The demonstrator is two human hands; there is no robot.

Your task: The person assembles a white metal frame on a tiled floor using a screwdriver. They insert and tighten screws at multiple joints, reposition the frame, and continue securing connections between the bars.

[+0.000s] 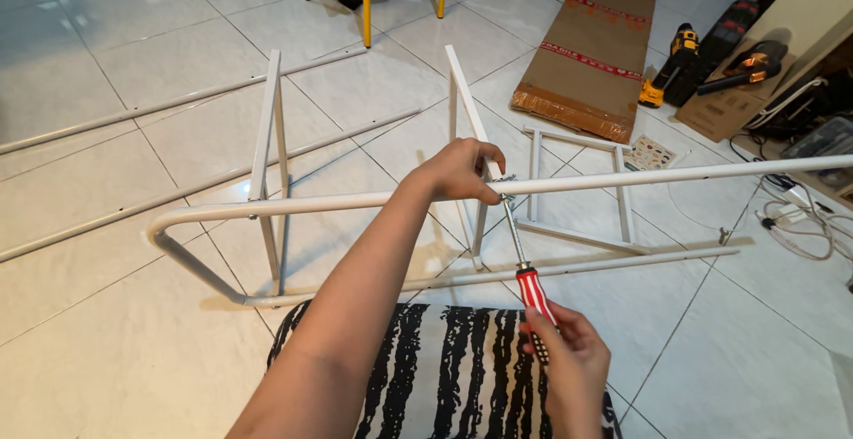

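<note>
White metal tubing fills the view: a white tube frame (373,201) with a long curved rail runs across a glossy pale tiled floor (107,350), seen from above by a person seated over a black-and-white striped cushion (444,368). The left hand (462,171) is closed around the rail near the middle of the frame, where an upright crosspiece meets it, fingers curled over the joint. The right hand (569,350) grips the red-and-white striped handle of a long screwdriver (520,248), whose shaft slopes up to a small screw (505,181) at that joint, just beside the left fingers. Loose white tubes (178,101) lie on the floor toward the far left, and a smaller white ladder-shaped section (577,190) lies beyond the rail. Toward the far right corner of the floor sit a flat cardboard box (591,48), a yellow cordless drill (671,66) and a tangle of white cables (800,221). The likeliest trouble seems to be the angled tip slipping off the screw and jabbing the left fingers; the lightly supported rail could also twist, misaligning the holes, or the small screw could drop and roll away across the tiles.
</note>
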